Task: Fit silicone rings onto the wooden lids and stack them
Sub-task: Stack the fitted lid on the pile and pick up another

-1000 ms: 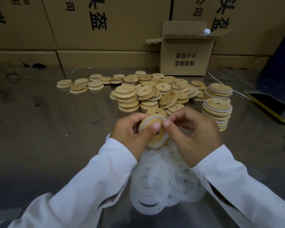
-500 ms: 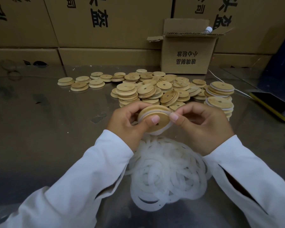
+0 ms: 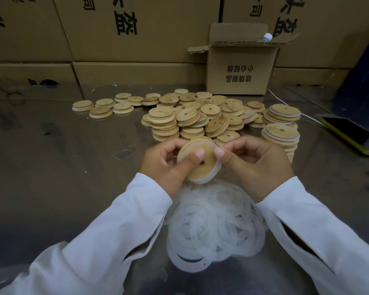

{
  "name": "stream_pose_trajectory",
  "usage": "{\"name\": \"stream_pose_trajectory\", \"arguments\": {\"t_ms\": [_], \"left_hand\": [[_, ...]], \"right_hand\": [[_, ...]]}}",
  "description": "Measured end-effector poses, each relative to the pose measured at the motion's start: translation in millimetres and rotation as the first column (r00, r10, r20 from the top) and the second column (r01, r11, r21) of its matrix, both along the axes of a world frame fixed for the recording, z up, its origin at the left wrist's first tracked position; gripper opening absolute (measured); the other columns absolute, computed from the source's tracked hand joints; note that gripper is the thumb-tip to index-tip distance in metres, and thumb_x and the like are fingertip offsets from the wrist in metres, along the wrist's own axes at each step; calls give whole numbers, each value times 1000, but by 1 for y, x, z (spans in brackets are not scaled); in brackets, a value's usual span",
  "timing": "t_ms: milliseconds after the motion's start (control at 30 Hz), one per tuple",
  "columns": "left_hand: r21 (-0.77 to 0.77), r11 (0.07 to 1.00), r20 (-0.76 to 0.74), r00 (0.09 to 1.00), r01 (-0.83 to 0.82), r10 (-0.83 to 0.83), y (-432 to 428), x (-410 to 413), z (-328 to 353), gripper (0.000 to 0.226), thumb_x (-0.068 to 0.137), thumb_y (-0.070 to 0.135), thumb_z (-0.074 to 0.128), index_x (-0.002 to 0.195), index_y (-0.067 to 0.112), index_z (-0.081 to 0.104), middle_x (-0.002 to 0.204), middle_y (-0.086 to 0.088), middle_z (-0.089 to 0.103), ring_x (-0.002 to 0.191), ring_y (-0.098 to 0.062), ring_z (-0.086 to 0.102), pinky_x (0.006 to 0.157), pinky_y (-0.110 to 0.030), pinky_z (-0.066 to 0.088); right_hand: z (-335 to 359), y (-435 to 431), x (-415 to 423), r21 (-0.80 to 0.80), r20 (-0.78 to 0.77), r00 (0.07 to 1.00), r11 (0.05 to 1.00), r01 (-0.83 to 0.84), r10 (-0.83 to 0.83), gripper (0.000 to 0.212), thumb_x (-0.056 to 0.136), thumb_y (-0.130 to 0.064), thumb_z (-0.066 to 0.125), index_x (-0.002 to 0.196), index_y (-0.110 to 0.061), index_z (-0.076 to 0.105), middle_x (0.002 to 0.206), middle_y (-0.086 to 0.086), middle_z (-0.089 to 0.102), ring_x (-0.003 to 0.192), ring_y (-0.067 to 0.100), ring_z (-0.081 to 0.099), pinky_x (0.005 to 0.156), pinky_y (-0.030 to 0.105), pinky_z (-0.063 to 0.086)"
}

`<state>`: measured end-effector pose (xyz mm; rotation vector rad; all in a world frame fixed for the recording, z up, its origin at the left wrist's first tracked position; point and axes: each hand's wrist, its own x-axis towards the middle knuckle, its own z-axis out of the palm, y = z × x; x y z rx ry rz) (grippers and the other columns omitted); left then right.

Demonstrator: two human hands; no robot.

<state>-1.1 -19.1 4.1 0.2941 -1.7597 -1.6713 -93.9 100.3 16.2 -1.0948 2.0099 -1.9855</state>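
Both hands hold one round wooden lid tilted toward me, a small hole in its face. A translucent white silicone ring wraps its rim. My left hand grips the lid from the left, thumb on its face. My right hand pinches the ring at the lid's upper right edge. Under my wrists lies a heap of loose silicone rings. Bare wooden lids are piled beyond my hands. Two stacks of ringed lids stand at the right.
An open cardboard box stands behind the pile, with a wall of large cartons at the back. A few lids lie apart at the left. A yellow-edged flat object and a white cable lie at the right.
The lid has turned in my hands and its face now tilts more toward me. My thumbs have shifted along the rim, and the ring sits further around it.
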Motion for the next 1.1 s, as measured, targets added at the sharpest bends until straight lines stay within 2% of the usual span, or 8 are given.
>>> {"name": "stream_pose_trajectory", "arguments": {"t_ms": [167,267,333,467,633,767,967,1100], "left_hand": [[-3,993,39,992,-120,120,2,-2,-2,10,75,12,73,72,17,65,61,7,66,59,-4,61,56,-19,50],[45,989,28,990,-141,140,3,-3,0,4,80,10,66,77,14,66,65,5,67,61,-5,62,59,-20,52],[73,988,47,990,-137,133,3,-3,0,1,80,11,65,81,12,67,70,-1,68,66,-10,63,66,-27,55],[112,990,141,988,-86,70,1,-3,0,3,81,13,65,80,14,68,75,-7,70,76,-23,66,80,-41,55],[34,999,190,981,16,-23,3,-3,-2,6,80,6,65,85,9,66,80,-11,69,67,-12,64,65,-24,54],[-10,1000,176,984,20,-18,1,-2,-2,6,81,9,64,84,14,68,74,-2,70,70,-9,65,64,-16,52],[-65,998,169,985,-1,12,1,-1,-2,5,80,12,66,85,14,68,73,-2,70,70,-10,65,66,-19,53],[-159,987,163,986,10,17,1,-1,0,10,80,10,67,82,19,64,79,-6,69,77,-19,65,74,-30,53]], "right_hand": [[-18,-13,16,71,-40,990,988,139,-136,30,74,-30,65,93,-38,43,82,-9,60,75,7,62,73,31,51],[-19,-17,18,43,-42,983,983,180,-179,20,74,-30,66,85,-34,49,79,-11,62,72,3,62,69,25,50],[-17,-15,17,3,-61,978,980,201,-200,12,73,-27,68,75,-28,57,73,-11,65,69,2,63,67,21,50],[-13,-10,13,-10,-72,971,973,229,-229,12,72,-21,73,66,-23,63,70,-13,68,67,1,64,66,19,52],[-12,-8,10,-19,-83,969,972,233,-234,13,72,-16,74,66,-21,64,68,-8,68,66,3,65,67,24,55],[-11,-8,9,40,-167,972,984,173,-164,9,73,-17,73,70,-21,66,71,-9,68,73,4,64,73,24,53],[-9,-6,7,50,-120,982,987,151,-144,11,72,-15,74,68,-24,69,72,-9,69,73,3,64,72,23,53],[-5,-5,1,55,-62,986,986,157,-153,18,70,-15,74,60,-28,66,75,-8,64,67,-1,58,68,13,46]]}}
